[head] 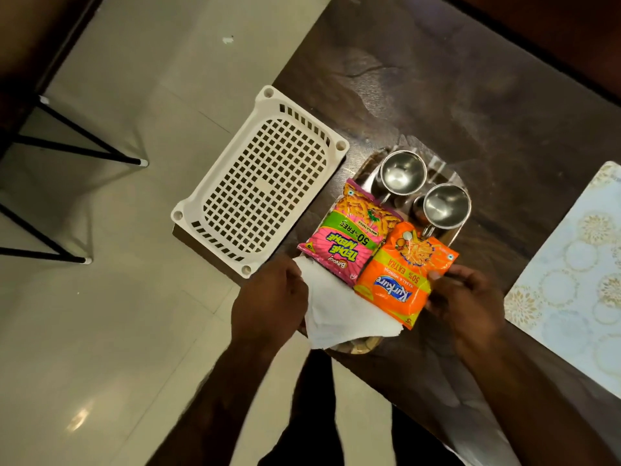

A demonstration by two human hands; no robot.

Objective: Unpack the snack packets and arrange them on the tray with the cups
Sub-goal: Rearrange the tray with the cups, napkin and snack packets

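Note:
An oval tray sits at the table's near corner. Two steel cups stand on its far end. A pink and green snack packet lies on the tray beside an orange snack packet. My right hand pinches the orange packet's right edge. A white paper napkin covers the tray's near end, and my left hand grips its left side.
A white perforated plastic basket hangs over the dark wooden table's left edge. A pale patterned placemat lies at the right. Black stool legs stand on the tiled floor at the left.

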